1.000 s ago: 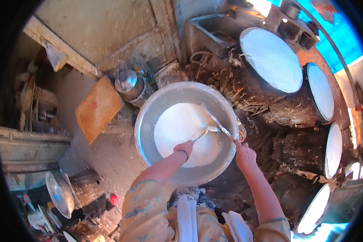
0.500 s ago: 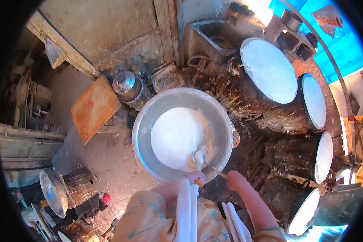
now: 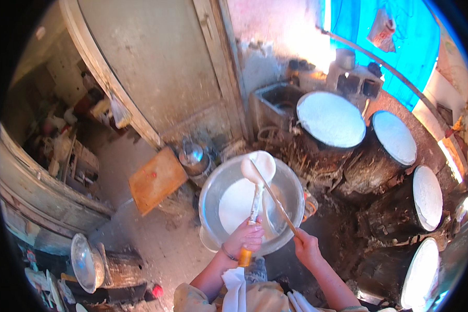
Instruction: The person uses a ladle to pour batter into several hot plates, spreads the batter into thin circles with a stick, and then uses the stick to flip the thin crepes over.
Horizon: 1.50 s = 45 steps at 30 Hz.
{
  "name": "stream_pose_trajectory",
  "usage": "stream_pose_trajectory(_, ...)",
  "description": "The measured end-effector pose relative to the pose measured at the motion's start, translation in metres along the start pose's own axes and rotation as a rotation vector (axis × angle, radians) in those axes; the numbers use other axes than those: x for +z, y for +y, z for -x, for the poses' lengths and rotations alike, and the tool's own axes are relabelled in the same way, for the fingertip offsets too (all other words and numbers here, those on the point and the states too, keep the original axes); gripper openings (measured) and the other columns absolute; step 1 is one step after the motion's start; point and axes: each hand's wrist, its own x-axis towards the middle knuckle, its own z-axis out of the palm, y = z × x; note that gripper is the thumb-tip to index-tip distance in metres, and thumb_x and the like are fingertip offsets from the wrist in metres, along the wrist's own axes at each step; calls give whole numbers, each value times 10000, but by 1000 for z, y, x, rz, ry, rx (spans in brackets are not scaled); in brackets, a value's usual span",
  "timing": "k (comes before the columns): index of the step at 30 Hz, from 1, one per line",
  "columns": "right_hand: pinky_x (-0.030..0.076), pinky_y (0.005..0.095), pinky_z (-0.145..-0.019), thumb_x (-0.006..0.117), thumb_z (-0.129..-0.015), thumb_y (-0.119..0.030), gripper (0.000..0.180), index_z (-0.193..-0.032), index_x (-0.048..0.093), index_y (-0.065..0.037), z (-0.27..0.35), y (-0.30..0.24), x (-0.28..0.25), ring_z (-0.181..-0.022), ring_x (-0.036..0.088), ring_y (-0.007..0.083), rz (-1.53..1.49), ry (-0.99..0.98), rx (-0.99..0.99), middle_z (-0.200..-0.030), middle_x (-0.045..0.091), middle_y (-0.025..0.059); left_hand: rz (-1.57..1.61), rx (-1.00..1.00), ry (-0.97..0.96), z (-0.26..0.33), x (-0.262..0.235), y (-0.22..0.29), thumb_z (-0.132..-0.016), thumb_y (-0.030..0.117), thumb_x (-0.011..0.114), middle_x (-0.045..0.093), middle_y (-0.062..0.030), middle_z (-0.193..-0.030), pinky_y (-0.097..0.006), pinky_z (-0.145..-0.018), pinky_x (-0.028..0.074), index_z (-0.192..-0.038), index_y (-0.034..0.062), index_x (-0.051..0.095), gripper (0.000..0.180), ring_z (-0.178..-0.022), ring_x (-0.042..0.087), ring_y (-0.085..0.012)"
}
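A big round metal basin (image 3: 206, 200) stands in front of me, holding a thick white batter-like liquid (image 3: 233, 205). My left hand (image 3: 244, 237) is wrapped round the handle of a long ladle (image 3: 265, 162), whose yellow end sticks out below the fist. The ladle's white-coated bowl is up over the basin's far side. My right hand (image 3: 308, 248) grips a thin wooden stick (image 3: 278, 204). That stick slants up to the left, its far end crossing the ladle's bowl; whether it touches the bowl, I cannot tell.
Several dark drum-like stoves with round white-covered tops (image 3: 332, 119) curve along the right. Left of the basin are a metal kettle (image 3: 191, 153) and a brown board (image 3: 157, 180). A drum with a metal pan (image 3: 86, 262) stands lower left. A sink (image 3: 275, 99) is behind.
The ladle has come up out of the white liquid toward the basin's far side, with the stick now across its bowl. Both hands have reached farther forward, and my view has shifted.
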Motion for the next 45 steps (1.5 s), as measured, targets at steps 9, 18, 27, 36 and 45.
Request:
stream_pose_trajectory(9,478,308,-652,543,-815,-21,362,-1175,510,-10,-45,-116,-29,-724,627,256,-126,260,-356,-813,615,185,-837,311,35,68,124,84,-869,70,489,340,28,-527,-173,-331,258,-1055,110,422,201,-361,303,-20)
stream_pose_trajectory(18,471,412,-593,542,-838,-194,361,-1198,523,-179,-3,-30,-1,-686,575,336,117,401,-65,-775,584,144,-506,-290,178,4,55,95,-895,58,424,338,40,-554,-178,-362,285,-1129,82,437,236,-394,324,-29)
stream_pose_trajectory(27,470,335,-507,664,-722,-158,375,-1092,621,-204,191,-4,-65,-574,571,246,301,975,316,-653,552,84,-957,-864,-183,-76,148,-55,-899,75,391,339,-8,-575,-206,-382,302,-1231,164,399,344,-393,299,-51)
stream_pose_trajectory(36,398,268,-469,666,-686,15,282,-964,627,-6,375,-42,-61,-515,507,162,511,1797,650,-613,510,74,-1108,-1395,-724,-66,223,-343,-883,118,420,384,-13,-664,-181,-407,345,-1360,199,132,564,-439,335,-38)
stream_pose_trajectory(45,421,227,-561,582,-777,-40,211,-976,605,25,470,39,1,-601,520,81,-10,2409,1064,-684,589,39,-1541,-1410,-1122,-5,80,-612,-825,52,437,455,-25,-650,-251,-452,424,-1292,148,353,484,-505,443,-74)
